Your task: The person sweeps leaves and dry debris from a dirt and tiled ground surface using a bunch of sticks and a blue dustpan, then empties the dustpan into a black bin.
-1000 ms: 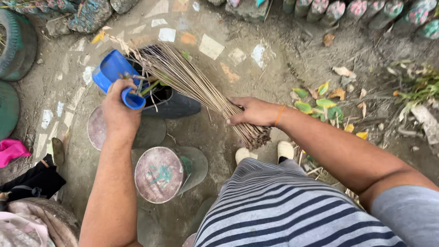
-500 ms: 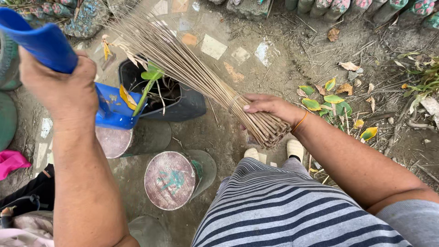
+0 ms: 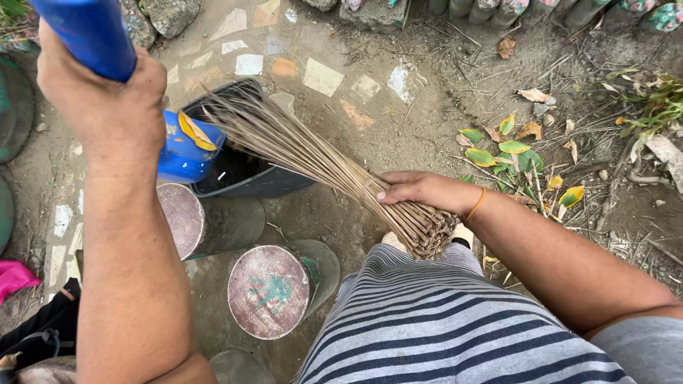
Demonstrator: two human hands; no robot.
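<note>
My left hand [image 3: 103, 99] grips the blue handle of a blue dustpan [image 3: 186, 149], raised and tipped over a black bin [image 3: 245, 178]; a yellow leaf lies in the pan. My right hand [image 3: 420, 190] is closed around the bound end of a stick broom [image 3: 313, 160]. The broom's bristles reach across the bin's opening toward the dustpan. The bin's inside is dark and partly hidden by the bristles.
Two round upturned pots [image 3: 274, 291] [image 3: 192, 220] stand just below the bin. Fallen green and yellow leaves [image 3: 509, 153] lie on the dirt to the right. Pale tiles [image 3: 324, 77] are set in the ground. A pink cloth [image 3: 13, 276] lies far left.
My left hand has lifted the dustpan higher and tipped it over the bin. The leafy stem seen in the pan earlier is gone; the broom stays angled over the bin.
</note>
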